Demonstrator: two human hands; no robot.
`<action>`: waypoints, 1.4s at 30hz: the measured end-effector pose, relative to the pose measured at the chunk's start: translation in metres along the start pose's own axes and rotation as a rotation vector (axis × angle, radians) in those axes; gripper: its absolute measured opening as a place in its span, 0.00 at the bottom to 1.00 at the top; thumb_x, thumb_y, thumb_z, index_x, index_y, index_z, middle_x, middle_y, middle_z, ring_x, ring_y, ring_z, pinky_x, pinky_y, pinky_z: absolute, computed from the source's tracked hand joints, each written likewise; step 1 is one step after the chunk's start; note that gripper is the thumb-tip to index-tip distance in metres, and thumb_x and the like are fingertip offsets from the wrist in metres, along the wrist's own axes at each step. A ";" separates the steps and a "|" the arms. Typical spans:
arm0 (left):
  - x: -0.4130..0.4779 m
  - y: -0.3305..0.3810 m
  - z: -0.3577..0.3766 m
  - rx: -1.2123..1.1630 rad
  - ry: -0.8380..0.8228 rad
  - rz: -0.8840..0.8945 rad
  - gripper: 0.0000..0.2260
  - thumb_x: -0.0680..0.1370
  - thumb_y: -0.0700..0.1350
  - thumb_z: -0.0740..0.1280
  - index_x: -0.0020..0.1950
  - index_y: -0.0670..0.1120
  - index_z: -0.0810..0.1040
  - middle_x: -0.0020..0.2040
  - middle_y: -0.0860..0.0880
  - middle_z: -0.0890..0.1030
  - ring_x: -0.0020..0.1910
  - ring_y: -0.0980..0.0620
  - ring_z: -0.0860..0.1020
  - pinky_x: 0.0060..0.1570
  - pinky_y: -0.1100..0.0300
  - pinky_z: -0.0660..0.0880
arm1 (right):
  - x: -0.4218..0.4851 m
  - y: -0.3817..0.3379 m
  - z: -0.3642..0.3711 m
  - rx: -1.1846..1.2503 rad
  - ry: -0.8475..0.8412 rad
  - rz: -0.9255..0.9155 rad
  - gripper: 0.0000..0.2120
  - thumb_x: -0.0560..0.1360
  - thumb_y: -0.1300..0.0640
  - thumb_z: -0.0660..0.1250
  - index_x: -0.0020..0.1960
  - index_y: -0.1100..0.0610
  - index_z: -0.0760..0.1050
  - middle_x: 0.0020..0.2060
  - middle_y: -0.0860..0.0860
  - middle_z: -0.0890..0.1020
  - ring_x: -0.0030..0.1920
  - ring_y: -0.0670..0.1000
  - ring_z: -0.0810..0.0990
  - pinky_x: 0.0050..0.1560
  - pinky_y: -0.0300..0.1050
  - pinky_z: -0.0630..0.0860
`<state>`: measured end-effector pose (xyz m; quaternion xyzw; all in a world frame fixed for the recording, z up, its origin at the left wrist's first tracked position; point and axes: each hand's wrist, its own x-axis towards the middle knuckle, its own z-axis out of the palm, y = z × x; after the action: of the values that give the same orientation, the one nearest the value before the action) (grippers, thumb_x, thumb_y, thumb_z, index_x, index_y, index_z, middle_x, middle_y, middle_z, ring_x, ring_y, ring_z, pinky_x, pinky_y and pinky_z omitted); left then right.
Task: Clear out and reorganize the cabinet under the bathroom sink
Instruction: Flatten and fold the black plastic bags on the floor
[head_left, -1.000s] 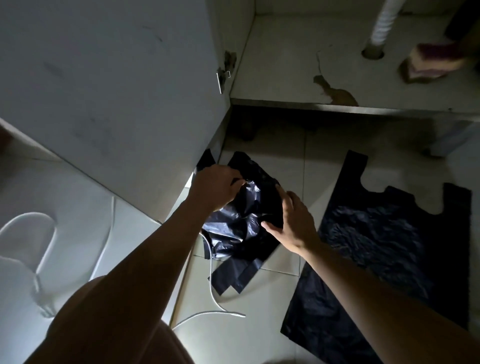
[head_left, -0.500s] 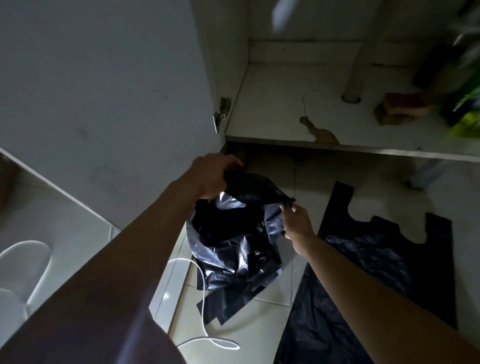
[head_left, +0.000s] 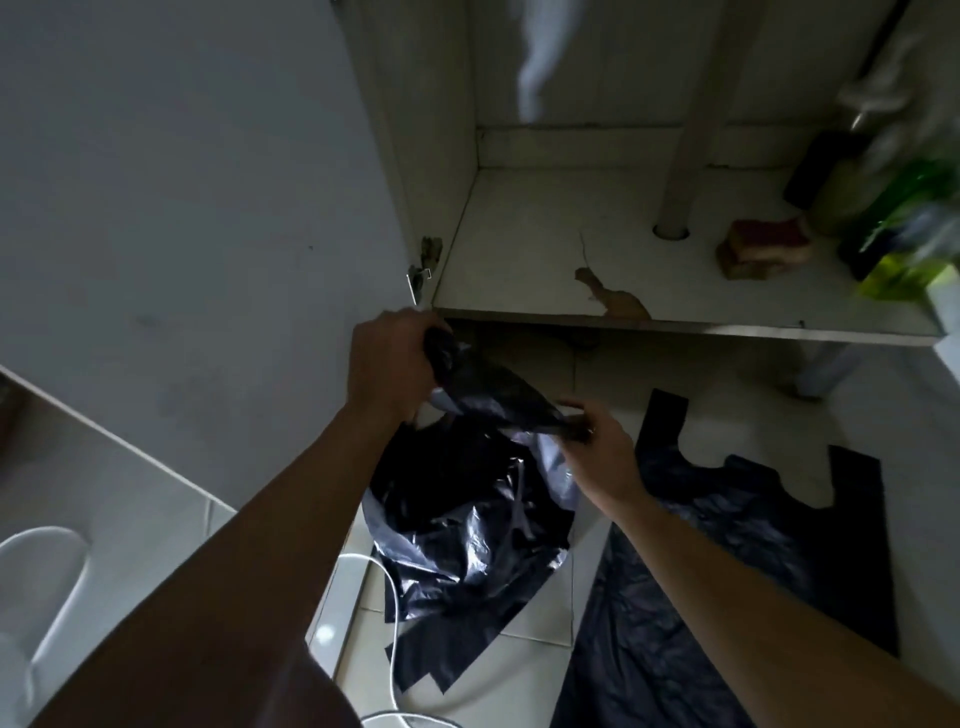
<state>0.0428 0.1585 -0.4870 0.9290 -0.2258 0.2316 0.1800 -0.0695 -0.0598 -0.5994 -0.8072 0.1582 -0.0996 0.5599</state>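
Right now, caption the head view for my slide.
Left hand and right hand hold a black plastic bag before the open cabinet; a second black bag lies flat on the floor.

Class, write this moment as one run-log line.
left hand: grips crumpled black plastic bag rim | right hand: pinches opposite rim | second black plastic bag: flat on tiled floor

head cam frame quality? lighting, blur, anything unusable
Head view: dim overall; sheen patches on the held black bag; green bottles at the right of the cabinet are motion-smeared, labels unreadable; a white streak up top is blurred beyond identifying; sponge, left hand and right hand are soft but readable.
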 end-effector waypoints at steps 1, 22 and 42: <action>0.011 0.004 -0.008 -0.002 0.030 -0.018 0.13 0.65 0.40 0.68 0.47 0.50 0.85 0.41 0.48 0.84 0.39 0.46 0.81 0.38 0.57 0.75 | 0.005 -0.006 -0.003 -0.049 0.003 -0.020 0.06 0.76 0.54 0.72 0.53 0.48 0.79 0.37 0.46 0.84 0.36 0.42 0.83 0.38 0.36 0.77; 0.112 0.111 -0.094 -0.140 0.235 -0.011 0.13 0.71 0.49 0.65 0.51 0.50 0.84 0.46 0.47 0.81 0.46 0.41 0.80 0.46 0.51 0.76 | 0.027 -0.176 -0.132 0.101 0.461 -0.320 0.12 0.76 0.46 0.72 0.45 0.56 0.80 0.34 0.44 0.80 0.35 0.33 0.78 0.35 0.33 0.71; 0.190 0.244 -0.077 -0.097 -0.306 0.197 0.11 0.76 0.54 0.70 0.56 0.52 0.84 0.48 0.45 0.83 0.45 0.46 0.78 0.40 0.57 0.69 | 0.000 -0.159 -0.382 -0.005 0.507 0.121 0.20 0.74 0.53 0.75 0.63 0.59 0.79 0.52 0.53 0.82 0.47 0.52 0.82 0.54 0.50 0.80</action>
<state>0.0438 -0.0753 -0.2700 0.9170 -0.3512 0.0929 0.1648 -0.1757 -0.3417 -0.3160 -0.7468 0.3415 -0.2647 0.5055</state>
